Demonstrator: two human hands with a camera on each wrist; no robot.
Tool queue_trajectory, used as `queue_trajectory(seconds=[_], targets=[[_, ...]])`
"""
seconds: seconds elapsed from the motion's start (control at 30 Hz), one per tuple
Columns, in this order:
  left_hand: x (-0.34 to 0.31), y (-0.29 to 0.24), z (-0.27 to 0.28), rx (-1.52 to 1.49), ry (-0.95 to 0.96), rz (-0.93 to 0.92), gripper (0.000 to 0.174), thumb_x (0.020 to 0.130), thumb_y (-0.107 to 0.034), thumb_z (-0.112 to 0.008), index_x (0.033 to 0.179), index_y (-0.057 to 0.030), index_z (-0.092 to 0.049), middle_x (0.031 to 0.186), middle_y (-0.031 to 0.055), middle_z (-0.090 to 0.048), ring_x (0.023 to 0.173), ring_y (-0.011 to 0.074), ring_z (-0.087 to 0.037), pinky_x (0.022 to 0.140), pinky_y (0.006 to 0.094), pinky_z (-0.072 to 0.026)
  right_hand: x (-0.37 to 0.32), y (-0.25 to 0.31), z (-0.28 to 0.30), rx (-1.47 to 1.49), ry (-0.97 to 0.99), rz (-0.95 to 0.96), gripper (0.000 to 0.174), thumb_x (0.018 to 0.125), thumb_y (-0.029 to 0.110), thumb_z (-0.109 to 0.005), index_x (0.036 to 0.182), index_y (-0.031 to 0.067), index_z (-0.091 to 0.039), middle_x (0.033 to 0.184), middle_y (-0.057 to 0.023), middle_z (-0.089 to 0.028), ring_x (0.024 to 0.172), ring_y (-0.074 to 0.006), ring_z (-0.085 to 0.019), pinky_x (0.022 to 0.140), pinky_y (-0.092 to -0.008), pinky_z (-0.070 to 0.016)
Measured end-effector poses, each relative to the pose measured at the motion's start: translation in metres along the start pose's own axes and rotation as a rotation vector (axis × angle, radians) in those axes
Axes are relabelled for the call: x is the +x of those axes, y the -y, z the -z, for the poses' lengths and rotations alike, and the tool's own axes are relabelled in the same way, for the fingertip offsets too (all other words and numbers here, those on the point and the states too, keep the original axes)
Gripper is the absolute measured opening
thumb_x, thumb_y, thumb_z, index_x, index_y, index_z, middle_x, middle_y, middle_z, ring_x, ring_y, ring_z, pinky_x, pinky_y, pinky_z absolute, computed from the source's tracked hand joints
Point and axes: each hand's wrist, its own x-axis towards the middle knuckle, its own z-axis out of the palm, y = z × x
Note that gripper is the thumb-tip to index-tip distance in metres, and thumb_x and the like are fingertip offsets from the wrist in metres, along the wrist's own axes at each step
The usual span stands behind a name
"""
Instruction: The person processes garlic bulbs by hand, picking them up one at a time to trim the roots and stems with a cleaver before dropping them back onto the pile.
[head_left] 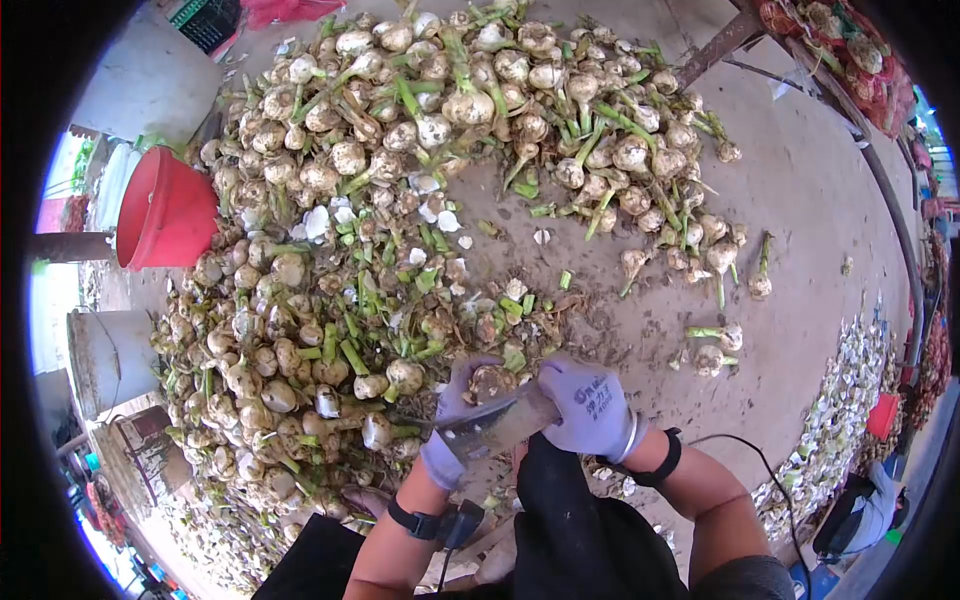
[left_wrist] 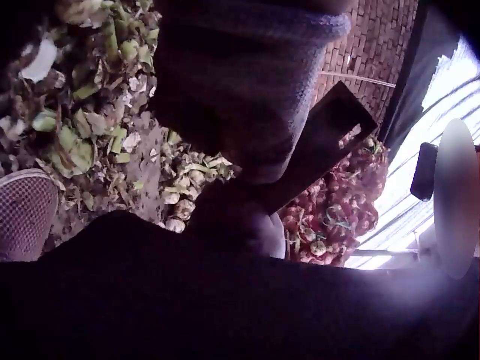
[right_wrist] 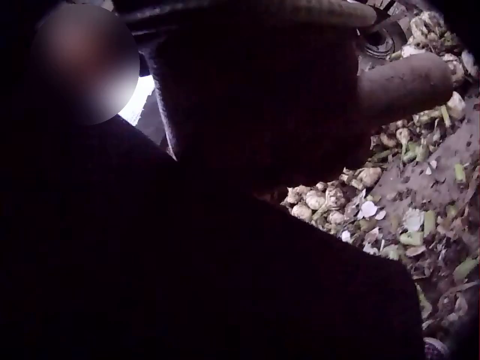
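In the head view my gloved left hand [head_left: 455, 415] grips a dirty garlic bulb [head_left: 490, 382] just above my knees. My gloved right hand [head_left: 590, 405] grips the wooden handle of a knife [head_left: 500, 425], whose blade lies against the bulb. The left wrist view is dark: the glove [left_wrist: 247, 90] fills the top, with the knife blade [left_wrist: 330, 142] slanting behind it. In the right wrist view the glove is a dark mass and the handle's end [right_wrist: 405, 86] sticks out to the right.
A large heap of garlic with green stalks [head_left: 400, 150] spreads over the concrete ahead, with cut stems and skins [head_left: 420, 270] nearer me. A red bucket [head_left: 165, 210] and a white bucket [head_left: 105, 355] stand left. Red mesh sacks [left_wrist: 330, 217] lie behind. My shoe [left_wrist: 26, 210] rests on the ground.
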Motion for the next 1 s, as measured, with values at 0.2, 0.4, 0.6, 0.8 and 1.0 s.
queue_trajectory(seconds=[0.2,0.4,0.6,0.8,1.0], targets=[[-0.015,0.011,-0.004,-0.506,-0.033,0.214,0.057,0.070,-0.016,-0.080,0.117,-0.0025,-0.049,0.106,0.0059,-0.053,0.098,0.0153,-0.053,0.086,0.0306,-0.0449,0.002,-0.069,-0.060,0.039,-0.211,-0.269,0.018,0.072,0.020,-0.060,0.082,0.0042,-0.058,0.076,-0.0184,-0.057,0.070,-0.0385,-0.058,0.061,-0.0444,-0.0463],[-0.009,0.003,0.007,0.097,-0.231,0.131,0.055,0.073,-0.010,-0.077,0.121,-0.0026,-0.052,0.112,0.0050,-0.055,0.100,0.0157,-0.054,0.088,0.0270,-0.0443,-0.021,-0.044,-0.060,0.338,-0.274,-0.472,0.029,0.081,0.024,-0.061,0.094,-0.0010,-0.062,0.080,-0.0196,-0.064,0.072,-0.0372,-0.062,0.065,-0.0403,-0.0485],[-0.012,-0.039,-0.001,-0.157,-0.367,0.086,0.048,0.079,-0.002,-0.068,0.122,-0.0061,-0.048,0.109,0.0082,-0.056,0.097,0.0159,-0.057,0.084,0.0275,-0.0505,-0.007,-0.021,-0.072,0.484,0.003,-0.383,0.033,0.087,0.029,-0.057,0.102,0.0008,-0.065,0.087,-0.0180,-0.068,0.075,-0.0298,-0.066,0.067,-0.0359,-0.0521],[-0.058,0.017,0.122,-0.821,-0.990,-0.072,0.041,0.097,-0.028,-0.049,0.129,-0.0021,-0.045,0.115,0.0117,-0.057,0.104,0.0196,-0.057,0.084,0.0274,-0.0506,0.024,-0.161,-0.020,-0.311,-0.773,-0.517,0.035,0.080,0.025,-0.063,0.105,0.0008,-0.058,0.094,-0.0188,-0.061,0.083,-0.0332,-0.064,0.076,-0.0420,-0.0519],[-0.013,0.002,0.018,-0.838,-0.227,0.299,0.059,0.096,-0.037,-0.050,0.141,-0.0024,-0.035,0.132,0.0142,-0.052,0.118,0.0247,-0.051,0.100,0.0391,-0.0391,0.042,-0.123,-0.027,0.080,-0.401,-0.516,0.046,0.077,0.034,-0.070,0.110,0.0036,-0.058,0.108,-0.0197,-0.062,0.092,-0.0365,-0.062,0.081,-0.0403,-0.0513]])
